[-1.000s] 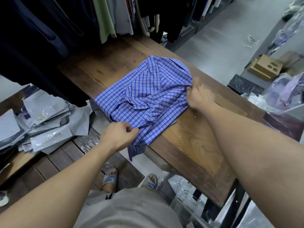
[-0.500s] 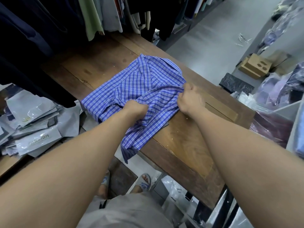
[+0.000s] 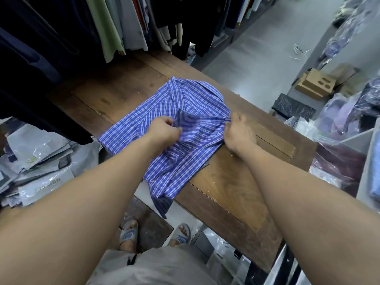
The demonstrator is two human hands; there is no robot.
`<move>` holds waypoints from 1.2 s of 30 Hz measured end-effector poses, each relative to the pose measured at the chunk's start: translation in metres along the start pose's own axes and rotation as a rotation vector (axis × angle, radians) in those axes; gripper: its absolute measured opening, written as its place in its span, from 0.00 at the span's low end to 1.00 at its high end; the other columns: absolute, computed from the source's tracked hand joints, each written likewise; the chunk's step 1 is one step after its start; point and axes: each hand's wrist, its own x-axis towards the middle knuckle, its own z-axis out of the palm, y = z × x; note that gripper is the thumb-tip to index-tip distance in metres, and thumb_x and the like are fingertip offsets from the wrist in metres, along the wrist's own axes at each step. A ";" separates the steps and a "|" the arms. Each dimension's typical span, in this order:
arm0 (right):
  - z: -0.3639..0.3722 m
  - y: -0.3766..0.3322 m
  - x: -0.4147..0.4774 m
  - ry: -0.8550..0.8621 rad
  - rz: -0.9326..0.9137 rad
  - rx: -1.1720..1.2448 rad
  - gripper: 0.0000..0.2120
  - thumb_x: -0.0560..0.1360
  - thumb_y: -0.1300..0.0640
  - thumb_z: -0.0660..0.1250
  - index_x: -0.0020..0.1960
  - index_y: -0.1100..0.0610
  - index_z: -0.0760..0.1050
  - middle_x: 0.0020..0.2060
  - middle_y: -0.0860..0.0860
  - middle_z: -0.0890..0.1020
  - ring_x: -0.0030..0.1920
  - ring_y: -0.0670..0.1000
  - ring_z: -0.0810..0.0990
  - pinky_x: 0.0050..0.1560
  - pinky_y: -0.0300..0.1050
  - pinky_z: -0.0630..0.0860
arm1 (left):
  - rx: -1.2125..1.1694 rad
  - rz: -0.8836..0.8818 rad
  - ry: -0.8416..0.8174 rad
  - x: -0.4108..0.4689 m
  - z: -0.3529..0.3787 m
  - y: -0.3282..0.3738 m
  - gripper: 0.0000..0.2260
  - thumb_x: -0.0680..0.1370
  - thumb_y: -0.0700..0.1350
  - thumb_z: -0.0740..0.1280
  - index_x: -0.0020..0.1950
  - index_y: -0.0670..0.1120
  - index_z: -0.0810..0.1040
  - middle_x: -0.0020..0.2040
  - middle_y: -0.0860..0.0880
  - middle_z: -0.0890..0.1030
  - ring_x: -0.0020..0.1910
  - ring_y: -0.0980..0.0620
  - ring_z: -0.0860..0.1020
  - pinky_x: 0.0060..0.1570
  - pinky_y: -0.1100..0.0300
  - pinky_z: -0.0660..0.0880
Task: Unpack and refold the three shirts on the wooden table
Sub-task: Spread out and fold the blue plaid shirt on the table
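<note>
Both hands pinch the blue checked shirt on the wooden table, seemingly near a sleeve.

Blue plaid shirt, rumpled, half-folded on wooden table, sleeve overhanging near edge

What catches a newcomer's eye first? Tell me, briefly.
A blue plaid shirt lies rumpled on the wooden table, one end drooping over the near edge. The left hand pinches a fold at its middle; the right hand grips its right edge.
</note>
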 end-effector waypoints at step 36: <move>-0.008 0.006 0.020 0.167 0.231 0.521 0.17 0.79 0.63 0.66 0.67 0.52 0.73 0.64 0.52 0.75 0.58 0.53 0.77 0.51 0.42 0.70 | 0.745 0.522 0.316 -0.014 0.023 -0.040 0.28 0.77 0.58 0.69 0.75 0.54 0.66 0.74 0.44 0.61 0.71 0.41 0.59 0.70 0.46 0.58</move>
